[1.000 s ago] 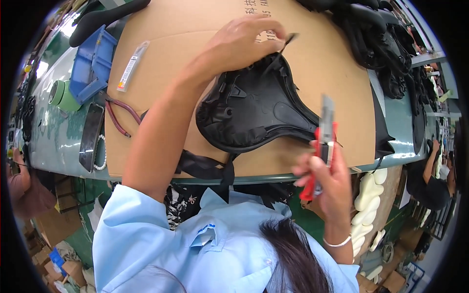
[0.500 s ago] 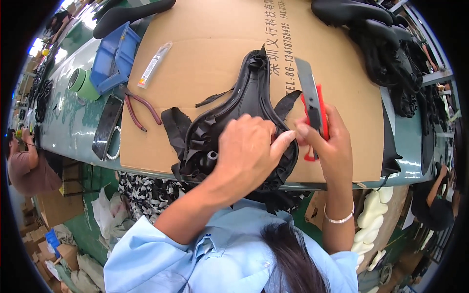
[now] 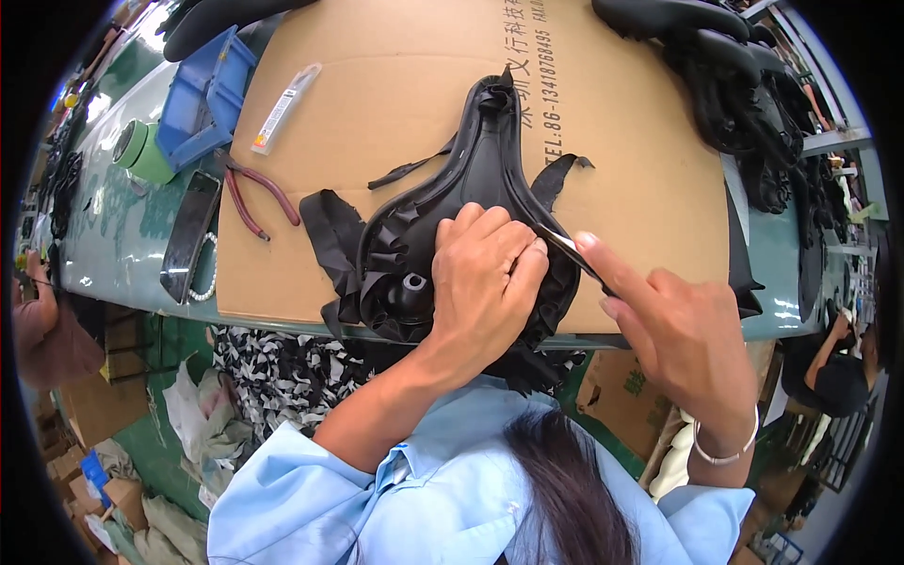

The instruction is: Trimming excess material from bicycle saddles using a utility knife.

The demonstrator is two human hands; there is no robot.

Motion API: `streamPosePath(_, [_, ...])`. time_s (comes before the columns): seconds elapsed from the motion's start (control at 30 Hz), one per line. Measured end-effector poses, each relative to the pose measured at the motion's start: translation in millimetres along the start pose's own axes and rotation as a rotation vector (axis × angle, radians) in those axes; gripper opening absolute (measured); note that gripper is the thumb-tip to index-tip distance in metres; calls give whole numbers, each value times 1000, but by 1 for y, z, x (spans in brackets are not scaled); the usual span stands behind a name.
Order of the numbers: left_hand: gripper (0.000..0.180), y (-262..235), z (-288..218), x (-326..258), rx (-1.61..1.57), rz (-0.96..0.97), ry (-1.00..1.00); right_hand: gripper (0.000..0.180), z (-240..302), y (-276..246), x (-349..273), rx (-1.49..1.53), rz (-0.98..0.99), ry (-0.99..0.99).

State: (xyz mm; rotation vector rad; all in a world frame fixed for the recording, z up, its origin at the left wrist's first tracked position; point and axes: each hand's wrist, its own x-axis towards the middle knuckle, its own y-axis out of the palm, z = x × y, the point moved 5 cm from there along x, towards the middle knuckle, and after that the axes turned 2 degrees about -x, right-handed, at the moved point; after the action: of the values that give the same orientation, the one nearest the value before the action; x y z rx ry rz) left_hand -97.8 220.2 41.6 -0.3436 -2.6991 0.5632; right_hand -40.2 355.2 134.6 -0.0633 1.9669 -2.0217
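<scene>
A black bicycle saddle (image 3: pixel 485 155) lies underside up, its narrow nose pointing away from me and loose strips of black cover sticking out at its sides. My left hand (image 3: pixel 485 287) rests over its wide part, fingers closed on the cover near the right rim; the exact bit pinched is hidden. From the right, my right hand (image 3: pixel 692 330) grips a utility knife (image 3: pixel 568 245), its blade against the saddle's right edge beside my left fingers. Most of the knife's handle is hidden by the hand. The forefinger stretches along the knife.
Cardboard (image 3: pixel 650 226) covers the table under the saddle. To the left lie pliers (image 3: pixel 262 188), a slim clear packet (image 3: pixel 285 111), a phone (image 3: pixel 191 231), a blue bin (image 3: pixel 193 118) and a green container (image 3: pixel 146 151). Black saddles (image 3: pixel 725 71) pile up at far right.
My right hand has swung the knife from upright, beside the saddle, down to its right edge. My left hand stays on the saddle, its fingers now closed more tightly near the right rim.
</scene>
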Motion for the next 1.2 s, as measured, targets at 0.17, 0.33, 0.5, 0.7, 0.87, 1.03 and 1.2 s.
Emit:
streamPosePath(0.17, [9, -14, 2, -2, -175, -221, 50, 55, 19, 21, -35, 95, -85, 259])
streamPosePath(0.33, [19, -29, 14, -2, -512, -596, 176, 59, 49, 75, -65, 380, -365, 441])
streamPosePath(0.5, [17, -37, -3, 6, -666, -74, -263, 57, 7, 66, -27, 241, -473, 328])
streamPosePath(0.7, [19, -19, -21, 80, 712, 519, 524, 54, -51, 51, 30, 567, -359, 64])
streamPosePath(0.87, [21, -12, 9, 124, 297, 767, 67, 47, -43, 78, 42, 1012, -142, 266])
streamPosePath(1.03, [18, -29, 31, 139, -635, 215, -580, 54, -2, 89, 10, 998, -329, 345])
streamPosePath(1.2, [20, -37, 10, 146, -1236, 314, -142, 57, 12, 96, 6, 897, -412, 424])
